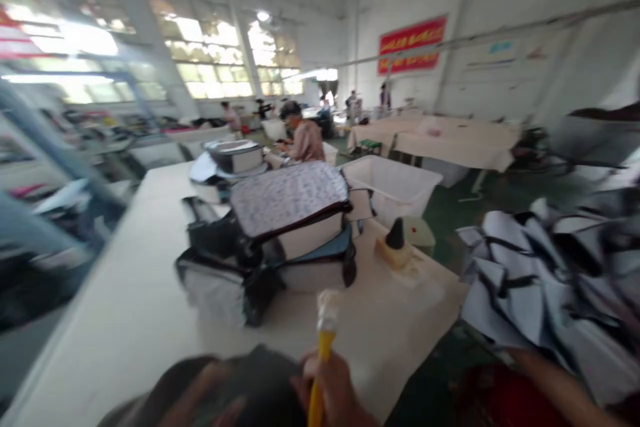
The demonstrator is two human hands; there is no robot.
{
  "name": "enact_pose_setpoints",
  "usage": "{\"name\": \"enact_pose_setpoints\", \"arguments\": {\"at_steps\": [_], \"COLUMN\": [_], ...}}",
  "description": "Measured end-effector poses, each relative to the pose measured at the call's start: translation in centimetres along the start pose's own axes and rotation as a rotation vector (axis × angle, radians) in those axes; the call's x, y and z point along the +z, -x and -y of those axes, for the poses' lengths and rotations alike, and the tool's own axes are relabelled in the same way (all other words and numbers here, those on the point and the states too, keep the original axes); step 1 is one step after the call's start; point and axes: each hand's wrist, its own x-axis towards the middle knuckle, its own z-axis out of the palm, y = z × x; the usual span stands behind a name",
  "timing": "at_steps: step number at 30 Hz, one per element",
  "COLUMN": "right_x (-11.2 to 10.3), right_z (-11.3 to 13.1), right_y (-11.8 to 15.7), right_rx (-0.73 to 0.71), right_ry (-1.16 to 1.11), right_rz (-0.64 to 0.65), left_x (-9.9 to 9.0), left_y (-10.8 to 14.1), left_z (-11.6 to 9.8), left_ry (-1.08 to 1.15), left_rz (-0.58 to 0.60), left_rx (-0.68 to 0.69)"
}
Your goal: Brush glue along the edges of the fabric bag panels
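My right hand [336, 383] is wrapped round the yellow handle of a paintbrush [326, 341], whose pale bristles point up and away from me. At the bottom left, my left hand [203, 390] is blurred against a dark grey bag-like piece [263, 370]; whether its fingers grip the piece is unclear. Just beyond the brush, a pile of sewn fabric pieces [290, 197] with dark edges and light panels lies on the white table [135, 280]. Right of the pile, a dark cone [395, 233] stands on a yellowish block [393, 255].
A white plastic bin [395, 187] stands past the table's right edge. Grey fabric pieces [520, 280] are heaped at the right, with another person's arm [555, 377] below them. Across the table sits a co-worker [306, 140]. A cloth-covered table [450, 140] is farther back.
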Motion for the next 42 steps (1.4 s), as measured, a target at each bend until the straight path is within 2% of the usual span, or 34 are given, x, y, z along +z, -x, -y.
{"name": "enact_pose_setpoints", "arguments": {"at_steps": [2, 3, 4, 7, 9, 11, 15, 20, 26, 32, 37, 40, 42], "right_x": [2.3, 2.4, 2.0, 0.2, -0.4, 0.1, 3.2, 6.5, 9.5, 10.3, 10.7, 11.1, 11.2], "right_z": [1.0, 1.3, 1.4, 2.1, 3.7, 5.8, 8.8, 10.6, 12.1, 12.2, 12.7, 12.7, 12.8], "right_y": [1.8, 2.2, 2.2, 0.1, -1.7, -3.0, -4.4, -5.6, -6.9, -7.8, -8.6, -9.3, -9.8], "right_rx": [-0.068, -0.059, -0.023, 0.055, 0.091, 0.1, 0.056, -0.069, -0.211, -0.323, -0.425, -0.447, -0.447], "right_ry": [0.099, 0.141, 0.165, 0.112, 0.048, 0.039, 0.053, 0.114, 0.146, 0.218, 0.206, 0.267, 0.263], "right_rz": [-0.222, -0.214, -0.204, -0.176, -0.155, -0.157, -0.15, -0.073, 0.024, 0.079, 0.268, 0.218, 0.238], "left_x": [-1.6, -2.1, -2.5, -3.3, -3.7, -4.4, -5.9, -7.0, -7.3, -6.8, -7.1, -7.4, -7.3], "left_y": [0.8, 0.6, 0.1, -1.8, -2.8, -3.2, -3.3, -3.7, -3.8, -3.9, -4.6, -4.7, -4.7], "left_z": [2.5, 3.8, 5.1, 8.4, 9.4, 9.6, 9.9, 10.5, 11.3, 12.4, 12.2, 12.0, 12.0], "left_ry": [-0.004, 0.021, 0.098, 0.213, 0.229, 0.24, 0.312, 0.331, 0.418, 0.585, 0.648, 0.613, 0.593], "left_rz": [0.016, 0.058, 0.188, 0.242, 0.243, 0.259, 0.312, 0.349, 0.342, 0.305, 0.275, 0.273, 0.289], "left_rx": [-0.066, -0.067, -0.013, 0.066, 0.1, 0.133, 0.152, 0.148, 0.164, 0.108, 0.095, 0.104, 0.146]}}
